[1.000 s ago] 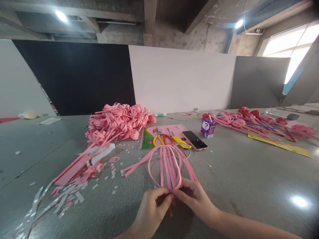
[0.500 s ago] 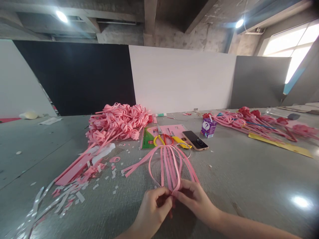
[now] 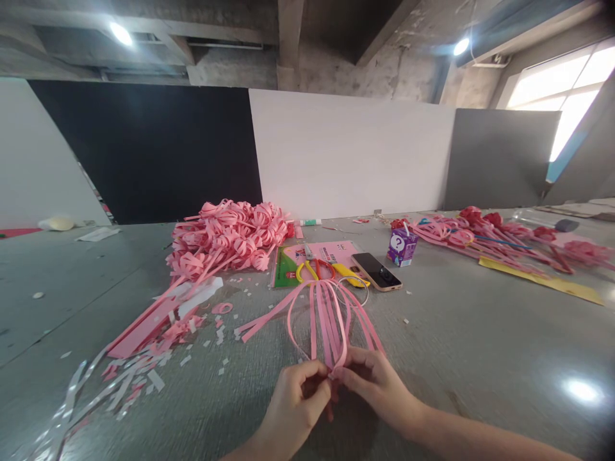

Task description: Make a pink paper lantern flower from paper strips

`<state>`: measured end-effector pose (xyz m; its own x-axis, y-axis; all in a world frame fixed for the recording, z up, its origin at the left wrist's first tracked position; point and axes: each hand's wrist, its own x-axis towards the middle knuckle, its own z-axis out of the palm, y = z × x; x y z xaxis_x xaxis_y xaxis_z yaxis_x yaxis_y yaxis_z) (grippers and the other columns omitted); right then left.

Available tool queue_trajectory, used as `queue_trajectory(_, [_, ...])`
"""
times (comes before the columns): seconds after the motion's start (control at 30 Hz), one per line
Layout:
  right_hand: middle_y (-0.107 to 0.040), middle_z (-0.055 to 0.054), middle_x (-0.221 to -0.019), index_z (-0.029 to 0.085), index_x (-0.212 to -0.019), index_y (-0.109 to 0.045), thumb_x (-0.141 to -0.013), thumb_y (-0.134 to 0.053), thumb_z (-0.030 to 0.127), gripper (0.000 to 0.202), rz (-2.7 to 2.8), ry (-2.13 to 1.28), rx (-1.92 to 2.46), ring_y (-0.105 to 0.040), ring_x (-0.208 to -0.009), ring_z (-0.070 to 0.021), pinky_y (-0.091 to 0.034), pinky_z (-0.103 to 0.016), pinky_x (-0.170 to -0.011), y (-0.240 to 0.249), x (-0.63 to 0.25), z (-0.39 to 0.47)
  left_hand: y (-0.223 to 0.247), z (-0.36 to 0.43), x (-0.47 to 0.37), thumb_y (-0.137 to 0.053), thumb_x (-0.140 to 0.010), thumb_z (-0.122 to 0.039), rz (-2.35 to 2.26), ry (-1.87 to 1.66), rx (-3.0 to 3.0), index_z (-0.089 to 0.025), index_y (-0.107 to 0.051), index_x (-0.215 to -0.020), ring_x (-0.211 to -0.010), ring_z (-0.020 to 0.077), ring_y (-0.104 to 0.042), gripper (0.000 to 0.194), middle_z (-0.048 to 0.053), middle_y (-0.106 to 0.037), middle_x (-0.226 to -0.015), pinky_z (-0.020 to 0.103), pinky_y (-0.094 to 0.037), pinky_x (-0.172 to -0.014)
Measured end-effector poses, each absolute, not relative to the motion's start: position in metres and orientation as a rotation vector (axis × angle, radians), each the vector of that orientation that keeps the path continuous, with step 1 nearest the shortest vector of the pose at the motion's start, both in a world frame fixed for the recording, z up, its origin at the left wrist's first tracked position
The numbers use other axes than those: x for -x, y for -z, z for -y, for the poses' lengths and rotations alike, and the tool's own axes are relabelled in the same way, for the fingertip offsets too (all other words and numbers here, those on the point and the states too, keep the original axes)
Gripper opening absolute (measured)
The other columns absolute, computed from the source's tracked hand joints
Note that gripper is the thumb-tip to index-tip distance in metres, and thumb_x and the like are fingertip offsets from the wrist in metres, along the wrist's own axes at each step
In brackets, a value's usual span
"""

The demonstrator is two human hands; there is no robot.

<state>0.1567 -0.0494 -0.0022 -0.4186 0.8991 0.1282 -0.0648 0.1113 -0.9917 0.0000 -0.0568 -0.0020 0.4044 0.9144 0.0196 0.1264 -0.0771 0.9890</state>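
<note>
Left hand: the person's left hand (image 3: pixel 298 400) is pinching the near end of the pink strips (image 3: pixel 328 320) between thumb and bent forefinger.
Right hand: the right hand (image 3: pixel 379 387) is pinching at the same gathered point; one strip is curving back to its fingertips.
Pink strips: these are fanning away from the hands toward the middle of the gray table (image 3: pixel 456 339), some bowing sideways, a few splaying left.
Beyond the strips: a pink-and-green packet (image 3: pixel 286 266) is lying flat, bearing yellow-and-red-handled scissors (image 3: pixel 306 272) and part of a yellow tool (image 3: pixel 352 275). A pale ring (image 3: pixel 368 294) is overlapping that tool.
Phone: the phone (image 3: pixel 377 272) is lying face up just right of the packet.
Purple carton: the carton (image 3: pixel 402 246) is standing upright near the phone, showing a question mark.
Left side: a pile of curled pink paper (image 3: pixel 230 237) is resting near the black panel (image 3: pixel 158 147); cut scraps (image 3: pixel 156 379) are lying in front of it.
Right side: red and pink bundles (image 3: pixel 494 234) are lying behind a yellow strip (image 3: pixel 542 280).
Back edge: a white panel (image 3: pixel 346 153) is standing behind the table.
</note>
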Motion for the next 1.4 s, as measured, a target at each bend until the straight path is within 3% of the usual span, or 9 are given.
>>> queue_trajectory(0.27, [-0.057, 0.000, -0.060, 0.014, -0.065, -0.058, -0.076, -0.055, 0.034, 0.022, 1.500, -1.419, 0.904, -0.052, -0.059, -0.0101, -0.038, -0.021, -0.057, 0.002, -0.157, 0.046, 0.000, 0.055, -0.001, -0.043, -0.075, -0.019, -0.998, -0.859, -1.535, -0.014, -0.053, -0.063, -0.048, 0.0101, -0.049, 0.017, 0.000, -0.053, -0.058, 0.019, -0.037, -0.046])
queue_trajectory(0.43, [-0.048, 0.002, -0.053, 0.013, -0.060, -0.057, -0.072, -0.058, 0.037, 0.027, 1.360, -1.416, 0.976, -0.039, -0.051, -0.0072, -0.028, -0.020, -0.050, 0.002, -0.159, 0.044, -0.045, 0.036, 0.023, -0.042, -0.071, -0.018, -1.165, -0.616, -1.937, -0.017, -0.050, -0.057, -0.043, 0.0094, -0.048, 0.016, -0.002, -0.053, -0.051, 0.018, -0.033, -0.043])
queue_trajectory(0.53, [-0.045, 0.003, -0.054, 0.012, -0.059, -0.056, -0.071, -0.059, 0.038, 0.028, 1.332, -1.442, 0.958, -0.036, -0.051, -0.0069, -0.026, -0.021, -0.050, 0.003, -0.159, 0.044, -0.074, 0.009, 0.064, -0.045, -0.067, -0.020, -1.648, -0.461, -2.423, -0.018, -0.053, -0.056, -0.047, 0.0131, -0.050, 0.014, -0.001, -0.054, -0.050, 0.023, -0.034, -0.048])
queue_trajectory(0.63, [-0.045, 0.002, -0.054, 0.012, -0.060, -0.055, -0.071, -0.059, 0.039, 0.030, 1.345, -1.466, 0.934, -0.038, -0.052, -0.0076, -0.027, -0.021, -0.051, 0.002, -0.159, 0.044, -0.084, -0.017, 0.110, -0.044, -0.067, -0.024, -2.241, 0.106, -2.505, -0.016, -0.055, -0.050, -0.055, 0.0230, -0.057, 0.021, 0.008, -0.060, -0.057, 0.030, -0.037, -0.050])
queue_trajectory(0.83, [-0.047, 0.001, -0.056, 0.012, -0.061, -0.055, -0.071, -0.058, 0.040, 0.030, 1.367, -1.446, 0.948, -0.040, -0.053, -0.0086, -0.028, -0.022, -0.052, 0.000, -0.158, 0.044, -0.075, -0.035, 0.147, -0.039, -0.070, -0.014, -2.468, 0.314, -2.456, -0.012, -0.062, -0.069, -0.071, 0.0305, -0.061, 0.022, 0.015, -0.064, -0.071, 0.035, -0.041, -0.056])
queue_trajectory(0.97, [-0.049, 0.001, -0.056, 0.013, -0.062, -0.055, -0.074, -0.055, 0.039, 0.029, 1.424, -1.429, 0.936, -0.042, -0.053, -0.0089, -0.030, -0.021, -0.051, 0.000, -0.159, 0.045, -0.074, -0.030, 0.135, -0.038, -0.069, -0.005, -2.397, 0.215, -2.616, -0.014, -0.059, -0.079, -0.080, 0.0264, -0.059, 0.025, 0.012, -0.061, -0.086, 0.031, -0.041, -0.059])
queue_trajectory(1.1, [-0.051, 0.001, -0.060, 0.014, -0.066, -0.056, -0.078, -0.050, 0.034, 0.024, 1.599, -1.249, 0.942, -0.044, -0.056, -0.0088, -0.034, -0.020, -0.053, -0.005, -0.168, 0.040, -0.068, -0.014, 0.095, -0.035, -0.076, -0.013, -2.223, -0.105, -2.765, -0.017, -0.057, -0.077, -0.066, 0.0202, -0.058, 0.022, 0.006, -0.058, -0.079, 0.027, -0.038, -0.050])
queue_trajectory(1.27, [-0.057, -0.003, -0.070, 0.015, -0.073, -0.062, -0.080, -0.048, 0.023, 0.017, 2.134, -0.777, 0.795, -0.049, -0.062, -0.0104, -0.039, -0.022, -0.058, -0.008, -0.184, 0.031, -0.038, 0.018, 0.042, -0.041, -0.072, -0.013, -1.173, -0.262, -3.015, -0.018, -0.057, -0.069, -0.059, 0.0133, -0.053, 0.017, 0.001, -0.055, -0.069, 0.023, -0.034, -0.051])
queue_trajectory(1.4, [-0.059, -0.005, -0.072, 0.016, -0.078, -0.063, -0.080, -0.045, 0.016, 0.018, 2.394, -0.375, 0.632, -0.051, -0.065, -0.0121, -0.041, -0.023, -0.060, 0.004, -0.187, 0.028, -0.016, 0.028, 0.034, -0.043, -0.069, -0.008, -0.663, -0.274, -2.942, -0.021, -0.059, -0.086, -0.060, 0.0127, -0.053, 0.027, 0.000, -0.058, -0.074, 0.023, -0.032, -0.050])
